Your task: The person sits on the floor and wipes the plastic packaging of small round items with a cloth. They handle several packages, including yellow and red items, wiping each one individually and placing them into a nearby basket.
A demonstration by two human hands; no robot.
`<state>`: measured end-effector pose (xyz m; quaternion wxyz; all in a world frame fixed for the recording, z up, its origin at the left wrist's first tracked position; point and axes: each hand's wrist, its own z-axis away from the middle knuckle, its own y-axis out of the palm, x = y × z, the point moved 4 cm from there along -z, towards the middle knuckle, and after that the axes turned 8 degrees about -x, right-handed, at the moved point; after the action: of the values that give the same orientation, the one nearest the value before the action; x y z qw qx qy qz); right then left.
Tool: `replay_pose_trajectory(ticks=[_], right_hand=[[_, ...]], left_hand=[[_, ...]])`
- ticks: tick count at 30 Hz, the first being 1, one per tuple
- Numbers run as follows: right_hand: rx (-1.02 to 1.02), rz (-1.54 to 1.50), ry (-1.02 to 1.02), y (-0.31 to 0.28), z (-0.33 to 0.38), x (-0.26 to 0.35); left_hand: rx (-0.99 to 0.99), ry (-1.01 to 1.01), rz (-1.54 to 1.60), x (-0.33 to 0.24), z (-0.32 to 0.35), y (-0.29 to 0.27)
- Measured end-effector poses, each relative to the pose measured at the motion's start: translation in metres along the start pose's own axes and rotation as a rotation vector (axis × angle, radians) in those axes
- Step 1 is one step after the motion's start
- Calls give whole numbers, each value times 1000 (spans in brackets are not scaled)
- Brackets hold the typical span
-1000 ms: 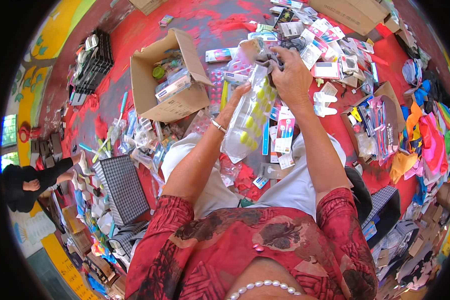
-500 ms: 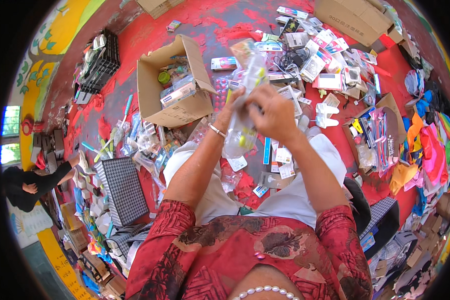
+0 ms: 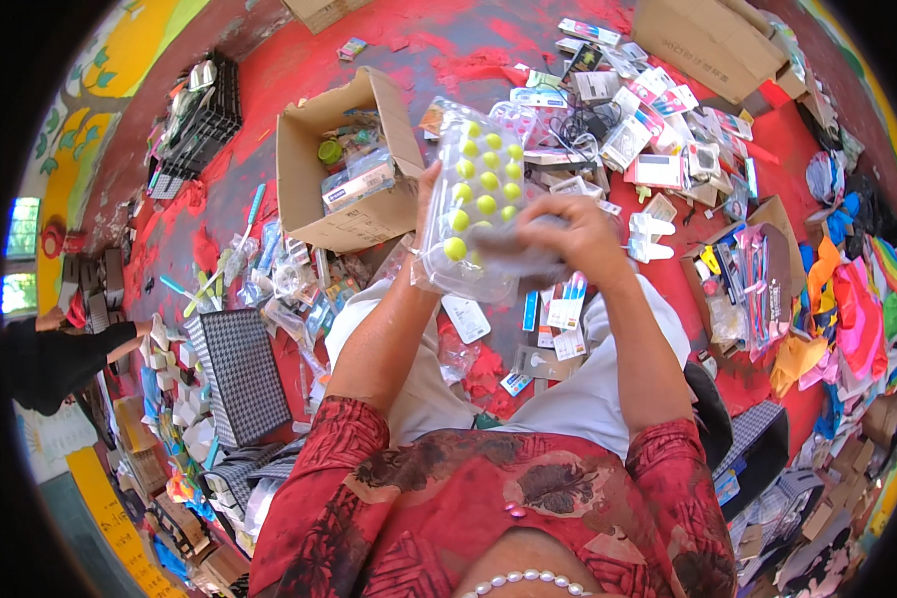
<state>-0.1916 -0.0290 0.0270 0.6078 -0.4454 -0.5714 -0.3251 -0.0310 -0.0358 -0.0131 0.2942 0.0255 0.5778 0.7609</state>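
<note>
A clear plastic tray [image 3: 444, 261] with several rows of yellow-green balls stands tilted in front of me. My left hand [image 3: 431, 189] is closed around its left edge, the fingers mostly hidden behind it. Over the tray's lower right part is my right hand [image 3: 580, 231], closed on a grey cloth [image 3: 516, 251]. The cloth is smeared by motion and covers some of the balls; it appears to touch the tray.
An open cardboard box [image 3: 344, 224] with packages inside stands beyond my left hand. Packaged goods and cables [image 3: 593, 120] are heaped at the far right. A box of pens and packets [image 3: 743, 279] lies to the right, a checkered box [image 3: 239, 379] to the left. Someone's dark sleeve [image 3: 65, 359] shows at far left.
The tray has turned so its balls face me in rows. My right hand has moved slightly right and down with the grey cloth. At far left, the other person has shifted.
</note>
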Motion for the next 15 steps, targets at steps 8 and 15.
replay_pose_trajectory(ticks=[8, 15], right_hand=[[-248, -273, 468, 2, -9, -42], [-194, -362, 463, -9, -9, -26]], left_hand=[[112, 50, 148, -13, 5, 6], [-21, 61, -310, -23, 3, -4]])
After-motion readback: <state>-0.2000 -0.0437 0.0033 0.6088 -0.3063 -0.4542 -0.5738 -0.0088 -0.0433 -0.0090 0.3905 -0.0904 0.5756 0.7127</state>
